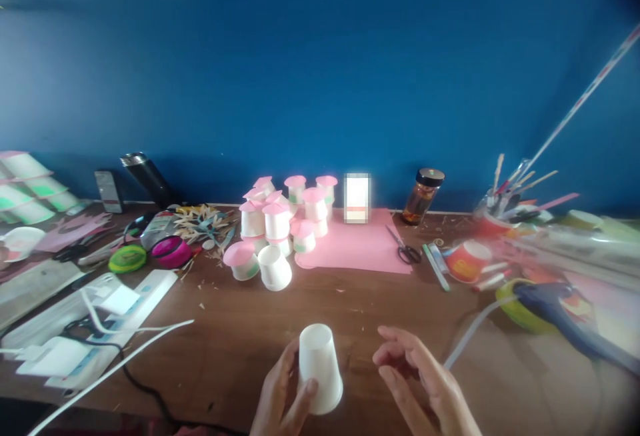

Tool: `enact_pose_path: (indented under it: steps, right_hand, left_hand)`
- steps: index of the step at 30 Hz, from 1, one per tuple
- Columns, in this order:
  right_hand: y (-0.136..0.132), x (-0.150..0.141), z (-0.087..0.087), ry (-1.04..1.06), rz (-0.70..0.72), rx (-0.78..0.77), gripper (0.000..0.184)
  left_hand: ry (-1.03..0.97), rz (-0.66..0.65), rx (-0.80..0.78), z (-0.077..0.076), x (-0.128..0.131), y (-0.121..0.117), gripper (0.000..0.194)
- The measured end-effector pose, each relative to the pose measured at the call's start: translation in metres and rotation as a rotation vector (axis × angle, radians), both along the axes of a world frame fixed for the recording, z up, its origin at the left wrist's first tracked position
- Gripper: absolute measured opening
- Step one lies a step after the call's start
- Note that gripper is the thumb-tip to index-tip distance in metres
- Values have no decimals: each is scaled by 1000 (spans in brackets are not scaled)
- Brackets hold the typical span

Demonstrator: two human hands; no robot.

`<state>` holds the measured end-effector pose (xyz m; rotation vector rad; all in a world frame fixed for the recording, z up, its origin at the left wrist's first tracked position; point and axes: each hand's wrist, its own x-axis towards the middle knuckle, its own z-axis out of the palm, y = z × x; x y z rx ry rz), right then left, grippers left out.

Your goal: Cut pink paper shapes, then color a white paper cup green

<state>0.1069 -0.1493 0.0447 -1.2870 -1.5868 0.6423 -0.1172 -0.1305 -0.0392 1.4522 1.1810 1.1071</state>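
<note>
A plain white paper cup [320, 366] stands upside down, narrow base up, near the table's front edge. My left hand [285, 386] wraps round its left side, thumb across the front. To the right, apart from the cup, my right hand [417, 379] hovers with fingers curved and spread, nothing between them. Farther back, another white cup [275, 268] sits tilted next to a cup with a pink paper top [243, 261]. Behind these stand several more pink-topped cups [277, 223], some stacked.
A pink sheet [357, 249] lies at the back with scissors [405, 249] on its right edge. A glue gun [555, 303] and markers [436, 266] lie right. Left are a power strip [150, 296] with cables, and a dark flask [145, 179]. A lidded jar [423, 197] stands by the blue wall.
</note>
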Motion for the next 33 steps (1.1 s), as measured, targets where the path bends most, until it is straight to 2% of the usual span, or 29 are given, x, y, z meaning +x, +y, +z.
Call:
enact_pose_path:
  steps: [5, 9, 15, 20, 25, 28, 33]
  right_hand:
    - [2, -1, -1, 4, 6, -7, 24]
    - [2, -1, -1, 5, -9, -10, 24]
    - [0, 5, -6, -56, -10, 14, 25]
    - [-2, 16, -21, -279, -12, 68, 30]
    - [-8, 34, -41, -662, -32, 203, 28]
    - [-13, 48, -55, -816, -45, 313, 25]
    - [-20, 66, -72, -920, -80, 336, 24]
  left_hand:
    - [32, 9, 10, -5, -3, 0, 49]
    - [41, -14, 6, -1, -3, 1, 47]
    - [-1, 9, -19, 20, 10, 8, 48]
    - [-29, -40, -2, 41, 31, 34, 47]
    - [-40, -59, 162, 47, 64, 73, 49]
    - [77, 27, 336, 42, 83, 93, 60]
    - [193, 58, 513, 28, 92, 109, 52]
